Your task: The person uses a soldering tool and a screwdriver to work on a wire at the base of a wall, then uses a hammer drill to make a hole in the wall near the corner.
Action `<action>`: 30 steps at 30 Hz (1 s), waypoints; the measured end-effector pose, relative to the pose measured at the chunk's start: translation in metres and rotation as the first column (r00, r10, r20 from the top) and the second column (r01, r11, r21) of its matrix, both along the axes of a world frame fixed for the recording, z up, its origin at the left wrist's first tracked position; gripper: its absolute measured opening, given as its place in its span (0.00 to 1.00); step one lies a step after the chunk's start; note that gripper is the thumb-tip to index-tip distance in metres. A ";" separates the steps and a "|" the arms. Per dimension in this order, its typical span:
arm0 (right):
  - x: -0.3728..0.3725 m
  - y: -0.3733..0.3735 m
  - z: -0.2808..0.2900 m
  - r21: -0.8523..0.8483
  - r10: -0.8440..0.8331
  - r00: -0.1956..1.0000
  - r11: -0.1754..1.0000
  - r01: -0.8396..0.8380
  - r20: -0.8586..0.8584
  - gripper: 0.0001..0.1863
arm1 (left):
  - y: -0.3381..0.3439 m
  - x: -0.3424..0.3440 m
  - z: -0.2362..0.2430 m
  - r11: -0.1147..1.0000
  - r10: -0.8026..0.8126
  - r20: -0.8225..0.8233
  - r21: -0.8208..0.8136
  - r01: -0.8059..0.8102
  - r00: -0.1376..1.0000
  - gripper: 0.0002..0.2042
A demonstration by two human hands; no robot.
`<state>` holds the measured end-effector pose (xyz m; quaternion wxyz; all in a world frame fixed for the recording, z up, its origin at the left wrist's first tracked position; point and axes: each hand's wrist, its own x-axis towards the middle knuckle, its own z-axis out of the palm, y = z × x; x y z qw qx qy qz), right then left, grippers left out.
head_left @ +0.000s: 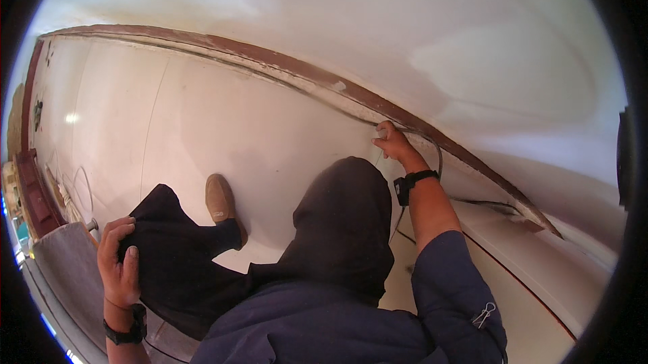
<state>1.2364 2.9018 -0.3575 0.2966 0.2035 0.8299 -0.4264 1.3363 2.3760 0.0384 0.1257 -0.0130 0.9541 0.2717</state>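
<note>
A dark cable (429, 139) runs along the foot of the wall, against the brown skirting strip (297, 67). My right hand (393, 142) reaches forward to it, fingers curled and closed on the cable close to the floor. Past that hand, the cable bows out and drops behind my wrist. My left hand (120, 266) rests on my bent left knee, fingers and thumb apart, with nothing in it.
The pale wall (432, 33) rises just ahead. Pale floor panels (202, 107) lie under my shoe (219, 198). Beside my left hand stands a grey padded object (67, 263), with a reddish-brown piece (40, 195) behind it. More cable (482, 202) lies at the right.
</note>
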 end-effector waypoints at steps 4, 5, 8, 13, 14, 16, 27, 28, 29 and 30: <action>-0.009 -0.005 -0.004 -0.031 -0.127 0.991 0.992 0.126 -0.029 0.19 | 0.002 -0.002 0.000 1.000 0.010 -0.005 0.019 -0.010 1.000 0.13; -0.009 -0.011 -0.003 -0.035 -0.125 0.992 0.992 0.124 -0.032 0.19 | 0.002 -0.003 0.002 1.000 0.013 -0.008 0.015 -0.013 1.000 0.13; -0.015 -0.042 0.011 -0.182 0.215 0.976 0.962 -0.204 0.042 0.18 | 0.006 0.003 0.016 1.000 0.008 -0.027 -0.009 -0.008 1.000 0.14; -0.051 -0.045 -0.014 -0.158 0.294 0.954 0.946 -0.282 0.063 0.21 | 0.001 0.001 -0.004 1.000 0.028 0.011 0.005 -0.028 1.000 0.14; -0.056 -0.033 -0.018 -0.151 0.157 0.988 0.977 -0.153 0.012 0.22 | 0.004 0.000 -0.004 1.000 0.019 0.005 0.017 -0.019 1.000 0.14; -0.050 -0.077 0.005 -0.191 0.290 0.956 0.942 -0.277 0.046 0.20 | -0.002 0.009 0.004 0.999 0.050 0.003 -0.011 -0.050 0.999 0.14; -0.070 -0.110 -0.001 -0.164 0.203 0.969 0.961 -0.224 -0.139 0.20 | -0.001 0.006 0.005 0.997 0.071 0.011 -0.007 -0.071 0.997 0.15; -0.074 -0.109 -0.003 -0.157 0.091 0.987 0.981 -0.112 -0.135 0.21 | 0.000 0.005 0.004 0.998 0.065 0.012 -0.004 -0.065 0.998 0.15; -0.073 -0.109 -0.004 -0.153 0.088 0.987 0.982 -0.109 -0.135 0.21 | 0.000 0.004 0.004 0.998 0.061 0.012 0.000 -0.061 0.998 0.15; -0.072 -0.115 -0.001 -0.212 0.255 0.962 0.939 -0.270 -0.095 0.21 | 0.000 0.004 0.004 0.998 0.064 0.010 0.000 -0.064 0.998 0.15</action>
